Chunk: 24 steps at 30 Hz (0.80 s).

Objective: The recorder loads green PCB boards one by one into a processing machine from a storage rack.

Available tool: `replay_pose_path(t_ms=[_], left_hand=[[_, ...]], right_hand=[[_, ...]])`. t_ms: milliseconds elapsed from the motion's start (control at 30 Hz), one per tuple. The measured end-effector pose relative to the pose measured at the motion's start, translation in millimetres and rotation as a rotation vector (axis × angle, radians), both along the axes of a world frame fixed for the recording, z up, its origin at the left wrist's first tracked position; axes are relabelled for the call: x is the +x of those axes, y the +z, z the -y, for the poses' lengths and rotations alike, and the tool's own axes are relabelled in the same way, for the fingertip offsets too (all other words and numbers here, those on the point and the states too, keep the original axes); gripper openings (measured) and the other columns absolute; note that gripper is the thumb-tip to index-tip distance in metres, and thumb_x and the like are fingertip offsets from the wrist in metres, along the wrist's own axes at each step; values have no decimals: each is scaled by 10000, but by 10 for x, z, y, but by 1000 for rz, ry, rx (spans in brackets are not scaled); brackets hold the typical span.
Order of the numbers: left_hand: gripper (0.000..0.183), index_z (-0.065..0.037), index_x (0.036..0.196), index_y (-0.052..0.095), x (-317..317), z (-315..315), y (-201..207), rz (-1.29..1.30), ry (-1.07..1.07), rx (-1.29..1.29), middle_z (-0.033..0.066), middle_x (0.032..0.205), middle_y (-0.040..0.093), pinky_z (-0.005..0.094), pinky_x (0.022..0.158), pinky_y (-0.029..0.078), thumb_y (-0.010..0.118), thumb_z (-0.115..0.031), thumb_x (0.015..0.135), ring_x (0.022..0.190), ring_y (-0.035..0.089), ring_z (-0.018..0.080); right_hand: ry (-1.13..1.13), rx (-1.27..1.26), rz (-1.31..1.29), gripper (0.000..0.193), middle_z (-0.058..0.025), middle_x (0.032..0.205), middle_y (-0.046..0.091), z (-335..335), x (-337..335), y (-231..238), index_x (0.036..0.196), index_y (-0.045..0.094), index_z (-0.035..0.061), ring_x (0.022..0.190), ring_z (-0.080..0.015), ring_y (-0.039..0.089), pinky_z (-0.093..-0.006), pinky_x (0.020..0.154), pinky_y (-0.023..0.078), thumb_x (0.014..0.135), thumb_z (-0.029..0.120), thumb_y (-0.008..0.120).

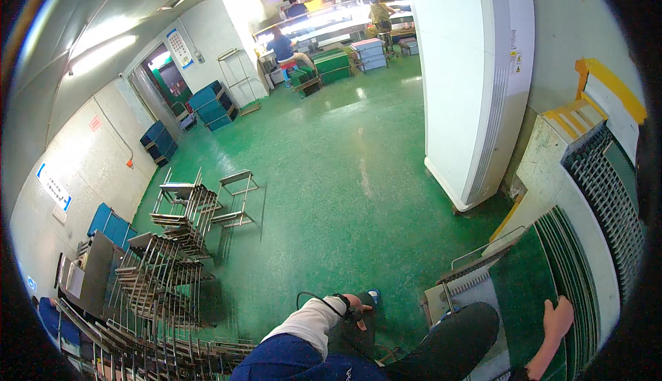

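My right hand (557, 319) is at the lower right, its fingers closed on the edge of a dark green flat board (522, 281). Several similar green boards (576, 271) stand packed side by side just right of it, edges showing. They sit in a metal-framed rack (476, 260) with a ribbed, comb-like strip (472, 290). My left hand (358, 306) hangs low over my dark-trousered leg, with a white sleeve above it. Its fingers look apart and nothing shows in them. My bent right leg (452, 343) is beside the rack.
Stacked metal frames (165, 264) crowd the left, with one frame (236, 198) standing apart. A tall white cabinet unit (469, 84) and a machine with a mesh panel (603, 181) are at right. People (281, 45) sit at a lit bench beyond green stacks (331, 66).
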State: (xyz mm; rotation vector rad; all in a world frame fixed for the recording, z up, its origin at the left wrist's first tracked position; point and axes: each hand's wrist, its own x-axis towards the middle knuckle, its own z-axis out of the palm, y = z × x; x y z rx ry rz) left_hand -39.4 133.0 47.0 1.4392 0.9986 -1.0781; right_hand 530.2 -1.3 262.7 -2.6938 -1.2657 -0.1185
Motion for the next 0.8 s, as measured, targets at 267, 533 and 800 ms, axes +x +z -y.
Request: replay_pose_path(t_ms=[267, 533, 800], left_hand=[[1435, -352, 1552, -64, 112, -84, -117, -64, 84, -87, 132, 1625, 96, 559, 1087, 338, 889, -608, 510, 1450, 231, 374], [1424, -363, 1545, -87, 46, -17, -113, -37, 10, -14, 153, 1610, 158, 565, 1084, 340, 871, -626, 525, 1443, 245, 386], [1392, -356, 1551, -64, 47, -9, 55, -43, 38, -40, 124, 1625, 105, 561, 1111, 298, 861, -626, 548, 1461, 200, 374]], right_hand=[[-28, -12, -15, 490, -222, 1089, 648, 41, 11, 33, 1172, 614, -17, 1036, -380, 604, -469, 904, 469, 814, 298, 726], [-45, -7, -44, 490, -209, 1126, 636, 2, -45, 61, 1183, 609, -9, 1063, -368, 595, -467, 929, 456, 819, 299, 725], [-42, -25, -50, 477, -206, 1126, 640, -14, -75, 96, 1187, 607, -8, 1073, -370, 589, -466, 930, 452, 828, 286, 719]])
